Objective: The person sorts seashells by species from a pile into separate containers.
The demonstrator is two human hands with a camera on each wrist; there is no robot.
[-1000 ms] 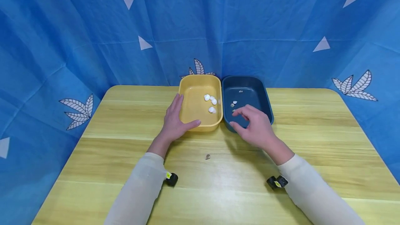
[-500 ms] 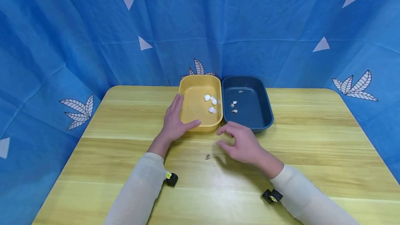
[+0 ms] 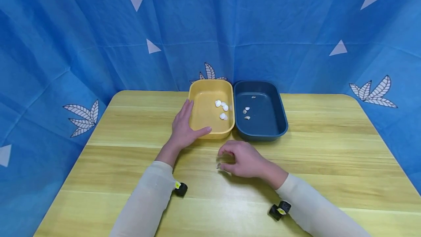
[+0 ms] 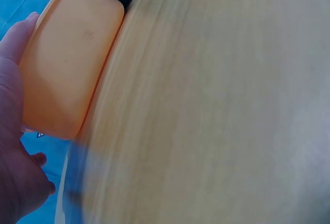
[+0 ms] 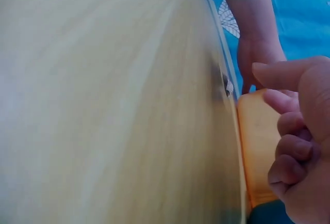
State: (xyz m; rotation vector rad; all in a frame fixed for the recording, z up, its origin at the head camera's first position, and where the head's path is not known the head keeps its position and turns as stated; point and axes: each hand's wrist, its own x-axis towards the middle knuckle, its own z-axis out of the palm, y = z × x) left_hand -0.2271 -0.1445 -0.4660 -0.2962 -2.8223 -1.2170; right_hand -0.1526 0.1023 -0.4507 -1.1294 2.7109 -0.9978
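Observation:
A small dark shell-like piece (image 3: 218, 165) lies on the wooden table, also visible in the right wrist view as a brownish and white shell (image 5: 228, 86). My right hand (image 3: 243, 159) hovers over it, thumb tip close by, thumb and forefinger apart with nothing between them; the other fingers are bent. On the left, my left hand (image 3: 184, 125) rests against the yellow tub (image 3: 210, 133), its fingers along the left side and its thumb over the near rim. Several white shell-like pieces (image 3: 223, 116) lie inside that tub.
Right beside the yellow tub stands a dark blue tub (image 3: 263, 134) with several small brownish shell-like pieces (image 3: 247, 117) in it. A blue curtain (image 3: 279, 28) hangs behind the wooden table (image 3: 329, 149). Each sleeve carries a black wrist camera (image 3: 181, 189).
My right hand has come from over the blue tub toward the near left and down to the small dark piece on the table. The left hand has stayed at the yellow tub.

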